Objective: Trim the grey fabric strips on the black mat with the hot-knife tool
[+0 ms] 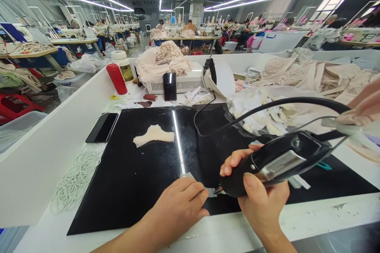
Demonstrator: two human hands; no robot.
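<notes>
A cut piece (153, 134) lies on the mat (118, 189), toward its left rear; the left hand (179, 201) is at its front, the tool (276, 164) above its right half. Left of the mat are a flat phone (101, 127) and bands (77, 178); behind it, a box (190, 84) and an upright phone (170, 87).

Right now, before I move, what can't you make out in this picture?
- Grey strip, head view: mostly hidden by the left grip; whether it is pinched or only pressed is unclear.
- Black tool, head view: the right grip covers part of its handle.
- Pinkish shape, head view: blurred and cut off by the right edge.
- Back-wall lettering, head view: too small to read.
</notes>
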